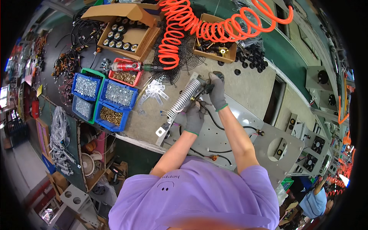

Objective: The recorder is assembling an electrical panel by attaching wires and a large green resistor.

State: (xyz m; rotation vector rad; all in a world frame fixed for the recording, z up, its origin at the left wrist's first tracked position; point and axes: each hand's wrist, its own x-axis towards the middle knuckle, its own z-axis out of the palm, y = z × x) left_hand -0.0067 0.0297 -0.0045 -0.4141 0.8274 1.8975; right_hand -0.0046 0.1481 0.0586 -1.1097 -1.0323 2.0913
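Note:
A bare metal panel (241, 109) lies on the bench in front of me, with a silver coil (184, 99) like a thick spring along its left end. My right hand (217, 90), in a grey glove with a green cuff, is closed at the coil's far end on a small dark part that its fingers mostly hide. Just nearer to me, my left hand (195, 117), gloved the same way, has its fingers curled beside the coil, next to a bit of brass. What it grips is hidden. A black cable (215, 122) runs from near my hands across the panel.
Blue bins (119, 94) of screws and a red bin (124, 78) of brass pieces stand left. A red power tool (126, 66) lies over the red bin. An orange coiled air hose (170, 46) hangs behind. Cardboard boxes (130, 36) of fittings sit farther back; a person (314, 201) works far right.

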